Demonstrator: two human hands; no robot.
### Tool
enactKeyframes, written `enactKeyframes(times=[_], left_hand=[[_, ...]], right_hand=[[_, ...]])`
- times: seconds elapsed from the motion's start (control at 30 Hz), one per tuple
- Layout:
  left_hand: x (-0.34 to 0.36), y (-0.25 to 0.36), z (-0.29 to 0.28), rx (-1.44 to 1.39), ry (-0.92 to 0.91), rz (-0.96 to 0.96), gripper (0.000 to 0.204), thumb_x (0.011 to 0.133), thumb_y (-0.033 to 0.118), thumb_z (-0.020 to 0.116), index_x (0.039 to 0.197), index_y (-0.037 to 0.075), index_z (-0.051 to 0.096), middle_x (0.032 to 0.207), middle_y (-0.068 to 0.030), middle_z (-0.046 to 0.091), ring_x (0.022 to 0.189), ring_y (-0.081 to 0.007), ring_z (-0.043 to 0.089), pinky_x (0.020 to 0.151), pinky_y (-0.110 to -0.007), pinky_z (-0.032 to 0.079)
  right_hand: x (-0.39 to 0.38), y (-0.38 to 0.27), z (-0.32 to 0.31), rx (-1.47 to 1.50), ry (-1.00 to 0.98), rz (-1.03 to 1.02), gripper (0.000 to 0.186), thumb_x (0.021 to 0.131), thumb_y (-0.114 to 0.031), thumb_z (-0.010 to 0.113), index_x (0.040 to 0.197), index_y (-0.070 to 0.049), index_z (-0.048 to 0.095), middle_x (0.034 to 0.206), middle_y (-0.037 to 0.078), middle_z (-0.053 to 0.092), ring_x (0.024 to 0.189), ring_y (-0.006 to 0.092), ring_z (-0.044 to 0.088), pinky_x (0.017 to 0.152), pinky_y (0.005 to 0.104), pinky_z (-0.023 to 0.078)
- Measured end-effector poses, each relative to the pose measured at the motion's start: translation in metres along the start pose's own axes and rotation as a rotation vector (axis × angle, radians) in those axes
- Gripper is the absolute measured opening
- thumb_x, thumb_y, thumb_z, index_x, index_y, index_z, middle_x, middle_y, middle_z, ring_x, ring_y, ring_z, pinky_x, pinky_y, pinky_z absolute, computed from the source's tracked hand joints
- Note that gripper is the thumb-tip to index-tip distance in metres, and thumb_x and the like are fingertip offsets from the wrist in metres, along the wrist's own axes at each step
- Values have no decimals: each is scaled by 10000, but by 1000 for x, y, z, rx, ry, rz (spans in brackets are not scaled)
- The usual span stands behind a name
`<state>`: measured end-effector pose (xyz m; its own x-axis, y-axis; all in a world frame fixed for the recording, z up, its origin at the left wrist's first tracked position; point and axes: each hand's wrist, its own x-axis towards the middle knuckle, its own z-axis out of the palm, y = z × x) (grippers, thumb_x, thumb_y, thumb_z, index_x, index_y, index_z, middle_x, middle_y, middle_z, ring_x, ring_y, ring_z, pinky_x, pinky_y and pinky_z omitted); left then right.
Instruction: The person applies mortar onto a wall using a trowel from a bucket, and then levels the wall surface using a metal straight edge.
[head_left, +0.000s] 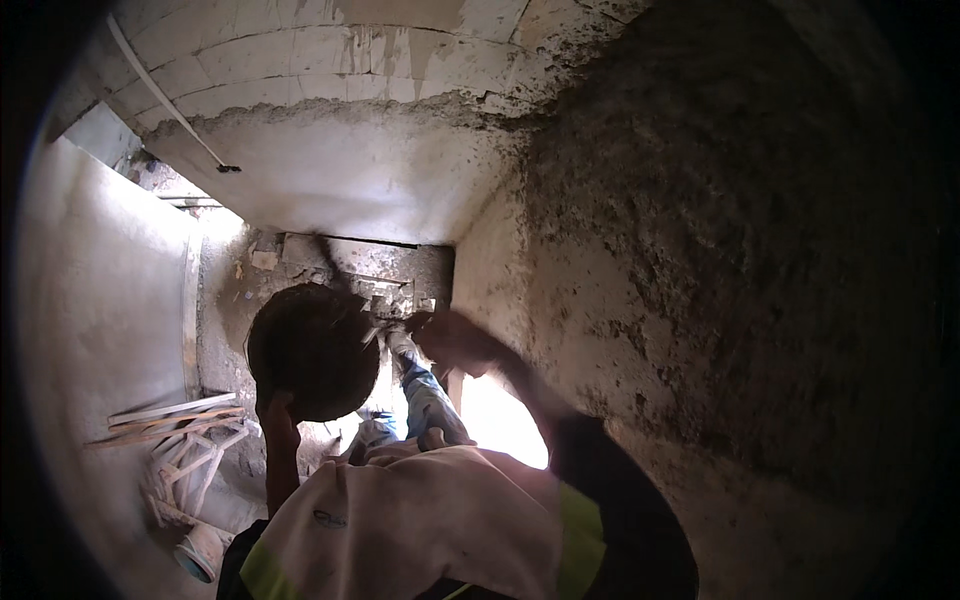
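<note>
A dark, round mortar pan hangs in front of my body, left of centre. My left hand is closed on its near left rim; the fingers are partly hidden behind the pan. What lies inside the pan is too dark to make out. Just beyond the pan's right side is my right hand, closed, dark and blurred. A small pale-edged piece shows between that hand and the pan rim; its kind is unclear.
Ahead rises a wall with a smooth plastered band under bare blocks. A rough, dark wall stands close on the right. Wooden pieces lie at the left, near a pale wall. Rubble covers floor beyond my feet.
</note>
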<state>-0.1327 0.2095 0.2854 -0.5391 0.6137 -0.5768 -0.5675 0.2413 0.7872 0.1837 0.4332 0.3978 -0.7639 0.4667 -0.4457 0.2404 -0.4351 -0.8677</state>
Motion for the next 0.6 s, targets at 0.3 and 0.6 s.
enactKeyframes(times=[0.3,0.6], left_hand=[[-9,0,0,-57,51,-29,281,681,-1,581,952,70,600,855,-44,602,791,-181,596,722,-317,515],[-15,-1,75,59,-220,190,582,639,-10,502,1220,19,492,981,-49,575,869,-165,539,790,-285,446]], right_hand=[[-118,-95,-156,-207,1224,-261,349,843,-425,600,849,-78,572,686,23,553,562,120,527,520,306,453],[-62,-54,36,-1395,461,69,181,826,-143,546,995,-91,588,884,116,610,789,276,622,653,367,515]])
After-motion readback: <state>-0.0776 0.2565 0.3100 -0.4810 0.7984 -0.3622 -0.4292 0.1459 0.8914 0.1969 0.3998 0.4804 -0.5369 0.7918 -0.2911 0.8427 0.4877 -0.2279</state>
